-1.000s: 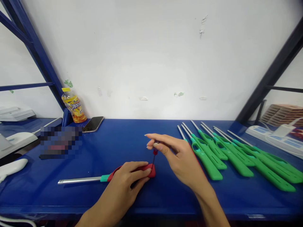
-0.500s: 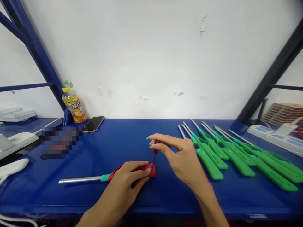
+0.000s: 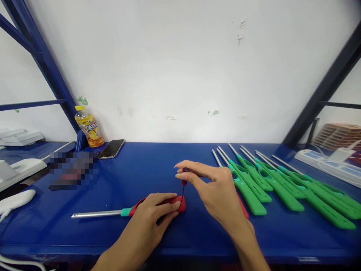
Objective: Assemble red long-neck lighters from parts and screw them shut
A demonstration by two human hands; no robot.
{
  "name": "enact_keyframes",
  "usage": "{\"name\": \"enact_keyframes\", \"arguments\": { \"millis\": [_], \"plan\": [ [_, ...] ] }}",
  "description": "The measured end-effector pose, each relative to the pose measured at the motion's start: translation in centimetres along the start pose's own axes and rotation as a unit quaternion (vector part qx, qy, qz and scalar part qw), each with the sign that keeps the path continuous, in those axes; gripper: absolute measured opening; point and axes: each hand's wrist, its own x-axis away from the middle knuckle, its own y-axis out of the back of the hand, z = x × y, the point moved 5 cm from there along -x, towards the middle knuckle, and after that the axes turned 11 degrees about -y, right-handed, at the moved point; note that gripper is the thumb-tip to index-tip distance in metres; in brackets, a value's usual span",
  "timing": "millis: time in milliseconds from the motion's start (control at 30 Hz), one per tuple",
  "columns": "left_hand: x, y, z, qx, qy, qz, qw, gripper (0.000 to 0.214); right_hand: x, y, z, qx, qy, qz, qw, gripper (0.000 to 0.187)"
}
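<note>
My left hand presses a red long-necked gas lighter against the blue table, its fingers closed over the handle. The lighter's metal tube points left, past a teal collar. My right hand pinches the dark red handle of a small screwdriver between thumb and fingers. The screwdriver stands nearly upright, its tip at the end of the red handle; the exact contact point is too small to make out. Partly hidden behind my right wrist lies another red piece, beside the green lighters.
Several green lighters lie side by side on the table at right. A white power strip is beyond them. At the back left are a phone, a drink bottle and a blurred dark item.
The screwdriver leans slightly differently, and my right thumb and fingertips have shifted a little on its handle. My left hand and the red lighter stay in place.
</note>
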Motion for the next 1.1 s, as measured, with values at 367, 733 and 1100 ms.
{"name": "enact_keyframes", "arguments": {
  "millis": [367,733,1100],
  "plan": [
    [0.1,0.0,0.1,0.011,0.005,0.000,1.000,0.019,0.0,-0.1,0.1,0.004,0.005,-0.006,1.000,0.011],
    [0.0,0.0,0.1,0.017,0.001,0.009,1.000,0.020,-0.2,0.9,-0.2,0.091,-0.028,0.027,0.995,0.025],
    [-0.1,0.0,0.1,0.020,0.004,0.006,1.000,0.020,0.3,1.2,0.7,0.124,0.014,0.044,0.991,0.022]
  ]
}}
